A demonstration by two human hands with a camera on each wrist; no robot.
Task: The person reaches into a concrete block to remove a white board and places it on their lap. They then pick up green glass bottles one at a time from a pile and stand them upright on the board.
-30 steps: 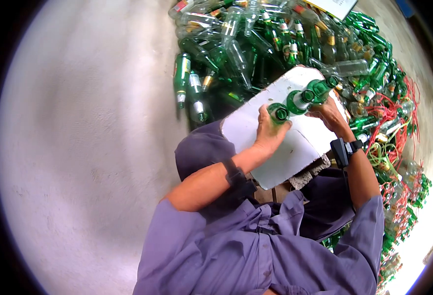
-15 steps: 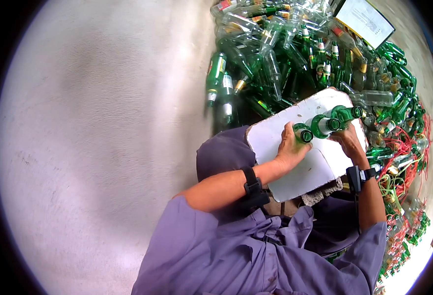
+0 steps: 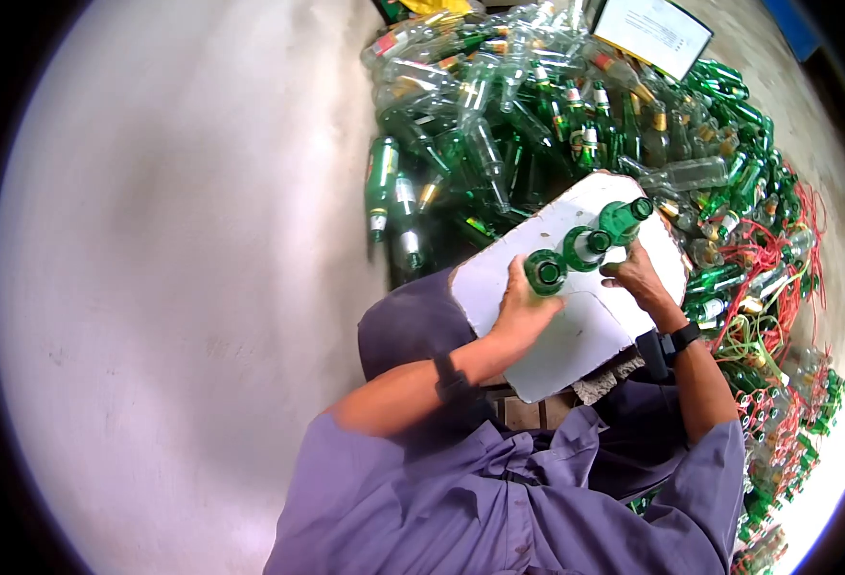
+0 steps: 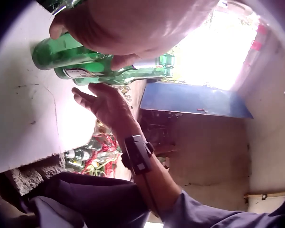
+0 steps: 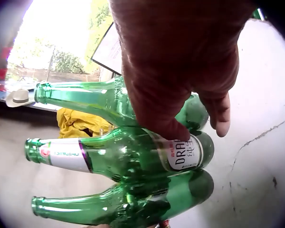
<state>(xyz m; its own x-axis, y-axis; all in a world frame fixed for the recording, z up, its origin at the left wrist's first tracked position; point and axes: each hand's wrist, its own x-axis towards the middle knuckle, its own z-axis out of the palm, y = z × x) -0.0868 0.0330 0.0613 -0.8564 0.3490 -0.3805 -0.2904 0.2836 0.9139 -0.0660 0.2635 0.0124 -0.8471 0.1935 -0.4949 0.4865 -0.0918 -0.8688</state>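
Three green glass bottles stand in a row on a white board in the head view: a left bottle [image 3: 544, 275], a middle bottle [image 3: 576, 251] and a right bottle [image 3: 618, 220]. My left hand [image 3: 525, 311] grips the left bottle, its fingers and thumb around the sides. Beside the right bottle is my right hand [image 3: 641, 280], fingers loosely extended. In the right wrist view its thumb lies against the labelled middle bottle [image 5: 183, 154], and the hand hides part of the bottle behind. From the left wrist, the right hand [image 4: 109, 107] shows with fingers spread close to the bottles.
The white board [image 3: 571, 335] rests on a rough block [image 3: 606, 380] between the knees. Beyond it lies a large heap of green and clear bottles [image 3: 485, 153]. Red string [image 3: 758, 240] tangles at the right. A framed sheet [image 3: 652, 36] stands behind the heap; a pale wall fills the left.
The head view has shifted about. The left hand keeps its hold on the left bottle, and the three bottles remain in a row. The right hand's fingers now show more clearly beside the right bottle.
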